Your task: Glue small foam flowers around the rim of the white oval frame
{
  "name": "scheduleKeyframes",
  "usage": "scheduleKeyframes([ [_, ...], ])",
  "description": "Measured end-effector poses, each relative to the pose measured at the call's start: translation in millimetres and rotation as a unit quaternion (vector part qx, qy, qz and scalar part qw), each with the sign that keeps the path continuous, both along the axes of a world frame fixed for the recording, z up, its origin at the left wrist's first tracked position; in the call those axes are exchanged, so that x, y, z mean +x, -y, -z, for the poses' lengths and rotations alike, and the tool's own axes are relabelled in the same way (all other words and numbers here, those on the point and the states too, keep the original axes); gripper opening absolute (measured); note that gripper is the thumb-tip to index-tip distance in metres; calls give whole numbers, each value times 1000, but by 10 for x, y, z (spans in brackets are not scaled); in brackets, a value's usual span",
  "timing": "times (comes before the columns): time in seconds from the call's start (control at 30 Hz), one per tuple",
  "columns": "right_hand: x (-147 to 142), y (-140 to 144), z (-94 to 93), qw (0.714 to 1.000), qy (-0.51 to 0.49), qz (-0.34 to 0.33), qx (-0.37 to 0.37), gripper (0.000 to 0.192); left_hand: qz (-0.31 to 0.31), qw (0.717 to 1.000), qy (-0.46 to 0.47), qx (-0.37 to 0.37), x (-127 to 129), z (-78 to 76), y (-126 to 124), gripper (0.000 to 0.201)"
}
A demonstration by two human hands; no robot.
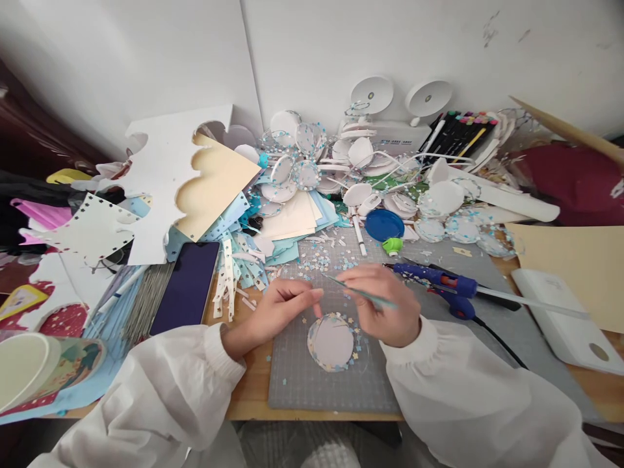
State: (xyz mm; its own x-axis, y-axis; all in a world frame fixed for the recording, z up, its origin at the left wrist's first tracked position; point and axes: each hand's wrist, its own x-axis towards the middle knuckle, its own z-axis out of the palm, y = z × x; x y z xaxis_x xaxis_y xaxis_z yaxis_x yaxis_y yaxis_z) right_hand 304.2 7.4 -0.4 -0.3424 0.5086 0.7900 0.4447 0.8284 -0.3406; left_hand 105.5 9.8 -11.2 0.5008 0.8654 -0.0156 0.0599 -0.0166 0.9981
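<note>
A round white paper disc (pixel 334 343) lies flat on the grey cutting mat (pixel 336 396), its edge ringed with small blue and cream stars. My left hand (pixel 277 311) is just above the disc's upper left edge. One finger points down at the rim while the thumb stretches across above it, and nothing shows in that hand. Pale teal tweezers (pixel 370 294) rest in the grip of my right hand (pixel 387 305), above the disc's upper right. Their tips point left, toward my left hand. Whether they pinch a star is too small to tell.
Loose paper stars (pixel 331 260) are scattered beyond my hands. On the right lie a blue hot glue gun (pixel 439 279) with its cord and a white power bank (pixel 565 318). A phone (pixel 185 286) lies left. Decorated discs (pixel 307 175) and paper crowd the back; a cup (pixel 43 370) stands front left.
</note>
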Motion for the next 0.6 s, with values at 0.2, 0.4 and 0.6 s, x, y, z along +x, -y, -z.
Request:
scheduleKeyframes([
  [0.2, 33, 6, 159, 911, -275, -9, -306, 3, 59, 983, -72, 160, 15, -8, 19, 41],
  [0.4, 7, 41, 163, 860, -293, -101, -404, 9, 137, 961, -97, 222, 14, 24, 23, 26],
  [0.6, -6, 74, 144, 845, -296, -145, -421, 7, 171, 969, -87, 156, 2, -10, -14, 28],
])
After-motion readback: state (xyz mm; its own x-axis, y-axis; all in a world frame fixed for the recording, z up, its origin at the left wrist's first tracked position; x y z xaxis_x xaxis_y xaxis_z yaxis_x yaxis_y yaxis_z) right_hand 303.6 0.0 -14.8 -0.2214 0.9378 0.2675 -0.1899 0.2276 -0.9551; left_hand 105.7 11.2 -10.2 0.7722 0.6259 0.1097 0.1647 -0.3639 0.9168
